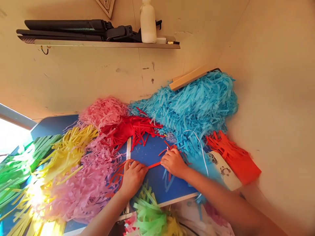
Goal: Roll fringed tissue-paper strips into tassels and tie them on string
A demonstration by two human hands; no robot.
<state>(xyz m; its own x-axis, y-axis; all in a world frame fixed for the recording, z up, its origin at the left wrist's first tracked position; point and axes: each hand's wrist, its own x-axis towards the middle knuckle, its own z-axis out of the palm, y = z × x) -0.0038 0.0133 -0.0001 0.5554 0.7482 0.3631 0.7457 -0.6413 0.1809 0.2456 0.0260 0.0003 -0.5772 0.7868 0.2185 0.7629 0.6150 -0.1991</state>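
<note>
On a blue table (152, 155), my left hand (133, 175) and my right hand (173, 162) are both closed on a twisted length of red tissue paper (154, 165) stretched between them. Loose red fringe strips (115, 177) trail from under my left hand. More red fringe (134, 129) lies just beyond, toward the wall. My right hand rests at the edge of a big heap of light blue fringe (194, 105).
Pink fringe (93, 177), yellow fringe (71, 144) and green fringe (19, 164) cover the table's left. Green fringe (150, 216) lies at the near edge. A phone (223, 170) and orange-red paper (236, 157) sit right. A shelf (105, 44) holds a white bottle (148, 21).
</note>
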